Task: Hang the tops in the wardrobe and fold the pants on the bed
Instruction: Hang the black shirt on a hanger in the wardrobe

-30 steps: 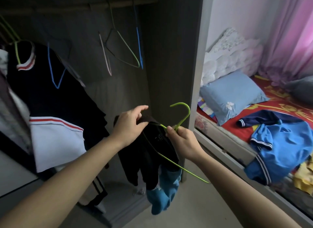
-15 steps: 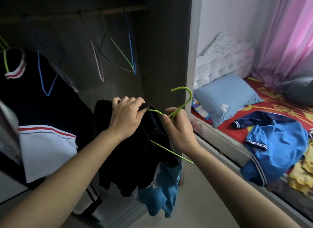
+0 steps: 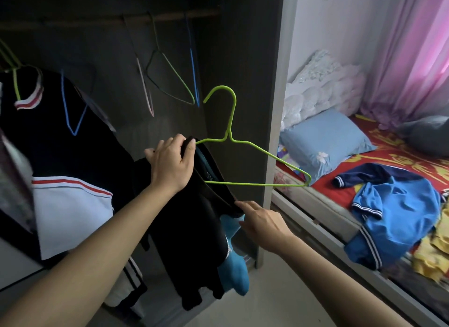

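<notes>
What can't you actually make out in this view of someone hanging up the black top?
All in the head view:
Left end of the green hanger: hidden by the left hand and black top.
Grip of the right hand: thumb hidden under the top's fabric.
The collar label: too small to read.
The yellow cloth on the bed: cut off by the right edge.

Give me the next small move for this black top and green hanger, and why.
Probably draw the edge of the black top, pinched by the right hand, over the bare arm of the green hanger; the left hand grips the other side on the wire.
</notes>
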`<state>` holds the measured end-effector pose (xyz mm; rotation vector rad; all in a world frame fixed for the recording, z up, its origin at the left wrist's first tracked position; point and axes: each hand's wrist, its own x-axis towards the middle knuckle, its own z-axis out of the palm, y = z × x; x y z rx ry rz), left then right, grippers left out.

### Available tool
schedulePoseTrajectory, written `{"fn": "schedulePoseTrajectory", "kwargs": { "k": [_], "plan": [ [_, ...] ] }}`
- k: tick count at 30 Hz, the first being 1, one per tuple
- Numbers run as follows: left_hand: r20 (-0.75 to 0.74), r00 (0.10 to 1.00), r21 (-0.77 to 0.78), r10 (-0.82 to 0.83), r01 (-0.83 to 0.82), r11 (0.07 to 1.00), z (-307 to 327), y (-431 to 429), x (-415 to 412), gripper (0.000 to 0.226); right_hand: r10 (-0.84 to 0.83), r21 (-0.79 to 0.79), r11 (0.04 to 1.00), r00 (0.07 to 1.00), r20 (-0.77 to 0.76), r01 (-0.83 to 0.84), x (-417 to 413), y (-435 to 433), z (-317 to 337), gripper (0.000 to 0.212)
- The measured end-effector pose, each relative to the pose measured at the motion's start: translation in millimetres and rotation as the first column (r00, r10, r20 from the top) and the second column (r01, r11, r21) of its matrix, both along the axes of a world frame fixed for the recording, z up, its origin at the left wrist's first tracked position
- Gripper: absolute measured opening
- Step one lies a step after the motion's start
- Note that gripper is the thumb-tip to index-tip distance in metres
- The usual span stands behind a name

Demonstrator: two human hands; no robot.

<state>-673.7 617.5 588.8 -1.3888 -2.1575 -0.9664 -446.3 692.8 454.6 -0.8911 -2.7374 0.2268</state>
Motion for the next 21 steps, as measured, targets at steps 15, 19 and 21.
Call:
{"fn": "schedulePoseTrajectory", "kwargs": {
  "k": [15,19,21],
  "plan": [
    [0.080,0.996,0.045,-0.039,0.036,0.998,3.4,-1.0,11.3,0.036,0.060,-0.208,0.977,0.996,0.064,-0.046,1.0,-3.2,6.7,0.030],
    [-0.032,0.997,0.045,0.069,-0.067,0.997,0.1,-7.6,-21.4,0.046,-0.025,-0.069,0.997,1.000,-0.007,0.024,29.4,9.2,11.1,0.025],
    [-0.119,0.987,0.032,0.106,-0.103,0.994,-7.9,-12.1,-37.5,0.053,-0.067,-0.004,0.998,0.996,-0.067,0.067,41.0,16.7,14.2,0.025]
  ]
}}
